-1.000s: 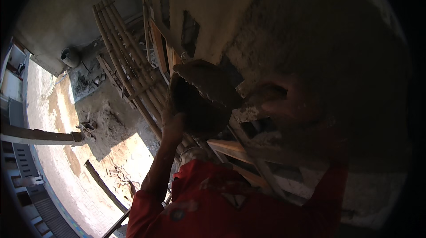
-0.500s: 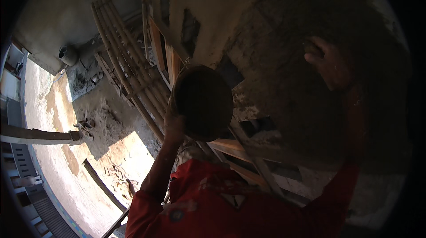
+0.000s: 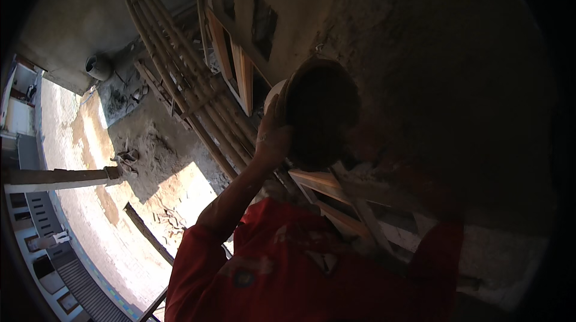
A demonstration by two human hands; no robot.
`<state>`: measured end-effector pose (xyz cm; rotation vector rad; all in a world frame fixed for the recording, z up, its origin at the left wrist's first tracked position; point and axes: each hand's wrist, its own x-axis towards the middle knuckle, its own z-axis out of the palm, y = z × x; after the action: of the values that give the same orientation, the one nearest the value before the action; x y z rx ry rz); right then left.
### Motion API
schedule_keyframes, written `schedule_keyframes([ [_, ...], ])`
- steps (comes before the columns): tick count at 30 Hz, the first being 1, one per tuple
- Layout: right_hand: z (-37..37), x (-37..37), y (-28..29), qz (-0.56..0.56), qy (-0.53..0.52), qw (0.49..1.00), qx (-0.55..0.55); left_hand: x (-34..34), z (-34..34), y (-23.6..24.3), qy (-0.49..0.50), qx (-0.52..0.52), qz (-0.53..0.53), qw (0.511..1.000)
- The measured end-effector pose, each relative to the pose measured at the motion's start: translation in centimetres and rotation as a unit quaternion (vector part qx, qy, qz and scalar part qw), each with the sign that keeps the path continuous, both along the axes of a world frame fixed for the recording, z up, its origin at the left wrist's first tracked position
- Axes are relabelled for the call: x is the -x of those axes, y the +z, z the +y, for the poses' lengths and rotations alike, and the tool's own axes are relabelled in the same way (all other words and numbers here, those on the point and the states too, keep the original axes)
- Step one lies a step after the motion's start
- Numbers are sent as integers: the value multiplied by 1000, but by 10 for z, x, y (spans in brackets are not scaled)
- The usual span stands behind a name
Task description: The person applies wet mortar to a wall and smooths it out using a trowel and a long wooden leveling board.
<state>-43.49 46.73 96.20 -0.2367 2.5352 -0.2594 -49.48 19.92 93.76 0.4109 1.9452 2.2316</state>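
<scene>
My left hand (image 3: 275,136) grips the side of a round bucket (image 3: 277,95), its fingers spread along the outer wall below the rim. The bucket's mouth is tipped toward me, and a dark mass, perhaps wet mortar, shows inside. Deep shadow covers the bucket's right side. There my right hand (image 3: 367,137) is only a dim reddish-brown shape close to the rim; its fingers, and anything in them, cannot be made out. To the right rises a dark, rough-surfaced wall (image 3: 432,76).
Lashed bamboo poles (image 3: 180,76) form a platform to the left, beside wooden frame pieces (image 3: 243,76). A drum-like container (image 3: 98,67) stands at the far wall. Rubble (image 3: 150,148) covers the ground below. A post (image 3: 66,178) juts in from the left; a person (image 3: 51,241) is far off.
The bucket has moved right and slightly up in my left hand, toward the wall. My right hand has come down and left from the wall into the shadow beside the bucket.
</scene>
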Motion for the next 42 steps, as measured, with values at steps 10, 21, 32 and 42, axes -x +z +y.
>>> schedule_keyframes([
  [10, -25, -23, 33, 148, -120, 970, 152, 5, -17, 18, -23, -13, -95, 995],
  [21, -59, 2, 234, 171, -128, 970, 116, 0, -39, 15, 21, -145, -74, 986],
  [32, 36, 74, 311, 377, -233, 891, 101, -7, -74, -13, 72, -83, -114, 987],
  [42, -6, 32, 249, 207, -91, 974, 22, -3, -48, 5, 38, -145, -110, 983],
])
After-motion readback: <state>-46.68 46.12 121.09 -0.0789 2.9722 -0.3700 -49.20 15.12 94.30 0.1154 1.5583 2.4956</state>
